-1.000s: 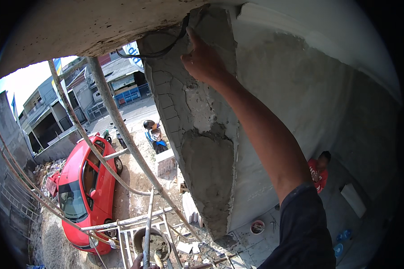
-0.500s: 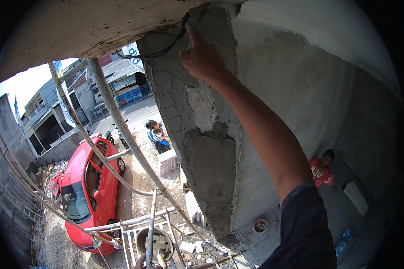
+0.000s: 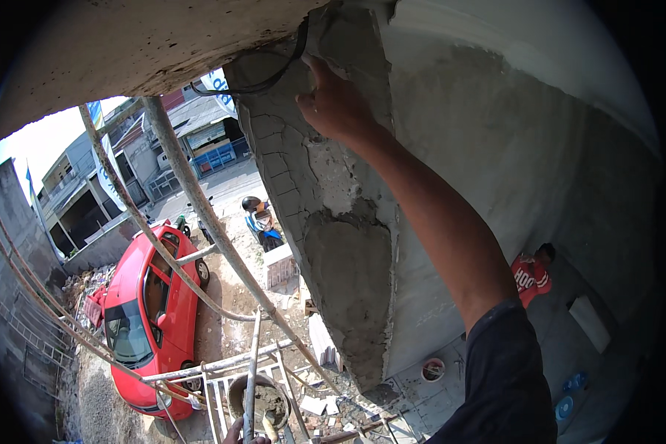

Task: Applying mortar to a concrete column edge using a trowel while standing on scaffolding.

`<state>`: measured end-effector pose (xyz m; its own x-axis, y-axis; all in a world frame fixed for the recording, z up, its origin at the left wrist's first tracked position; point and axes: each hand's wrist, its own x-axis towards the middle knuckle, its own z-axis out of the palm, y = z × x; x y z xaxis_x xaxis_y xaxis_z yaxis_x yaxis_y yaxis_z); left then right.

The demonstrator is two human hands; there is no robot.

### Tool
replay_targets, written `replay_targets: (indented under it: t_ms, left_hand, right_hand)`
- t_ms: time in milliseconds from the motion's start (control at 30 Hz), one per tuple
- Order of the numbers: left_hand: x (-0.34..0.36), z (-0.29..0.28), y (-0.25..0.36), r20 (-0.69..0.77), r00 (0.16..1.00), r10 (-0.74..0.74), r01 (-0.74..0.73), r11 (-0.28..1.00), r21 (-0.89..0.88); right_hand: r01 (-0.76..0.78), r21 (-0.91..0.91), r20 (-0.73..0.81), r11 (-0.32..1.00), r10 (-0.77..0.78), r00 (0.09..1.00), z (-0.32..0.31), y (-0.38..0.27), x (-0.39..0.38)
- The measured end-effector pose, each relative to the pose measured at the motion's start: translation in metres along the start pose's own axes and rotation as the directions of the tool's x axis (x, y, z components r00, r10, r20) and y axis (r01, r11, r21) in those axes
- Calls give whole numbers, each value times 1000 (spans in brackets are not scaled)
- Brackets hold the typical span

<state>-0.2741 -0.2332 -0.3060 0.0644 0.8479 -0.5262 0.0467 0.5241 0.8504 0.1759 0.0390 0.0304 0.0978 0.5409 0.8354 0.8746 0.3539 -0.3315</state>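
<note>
My right hand (image 3: 337, 102) is raised to the upper part of a grey plastered column (image 3: 348, 274). Its index finger stretches out at the column face, just below a black cable (image 3: 277, 77); the other fingers are partly curled, and I see nothing held in them. The column's plaster is cracked along its left side, with a rough pale patch in the middle. At the lower edge, my left hand (image 3: 234, 431) is wrapped round a metal scaffold pole (image 3: 251, 377), mostly cut off by the frame. Beside that pole is a bucket of wet mortar (image 3: 275, 405).
Scaffold tubes (image 3: 200, 200) cross the left side. Far below stand a red car (image 3: 155, 318), a person by a motorbike (image 3: 260, 218) and a person in a red shirt (image 3: 529, 277). A small bucket (image 3: 432, 369) is on the floor. A concrete ceiling (image 3: 148, 52) hangs overhead.
My right index finger has dropped slightly, away from the cable. The person in red has bent and turned a little. My left hand stays at the pole.
</note>
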Motion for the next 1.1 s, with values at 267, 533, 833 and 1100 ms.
replay_targets:
  t_ms: [267, 533, 833, 1100]
  left_hand:
    - [-5, 4, 7, -17, 1000, -3, 4, 1000, 17]
    - [13, -18, -8, 59, 996, -63, 60, 997, 50]
    - [-22, 12, 33, 51, 998, -26, 15, 980, 198]
    - [-45, 37, 75, -18, 1000, 8, -3, 961, 277]
  right_hand:
    - [-59, 101, 130, 993, 46, 990, 28, 30, -55]
    - [-255, 347, 294, 902, 154, 943, 58, 34, -155]
    - [-799, 560, 693, 218, 406, 596, 114, 6, -411]
    - [-847, 137, 859, 514, 364, 360, 194, -7, -731]
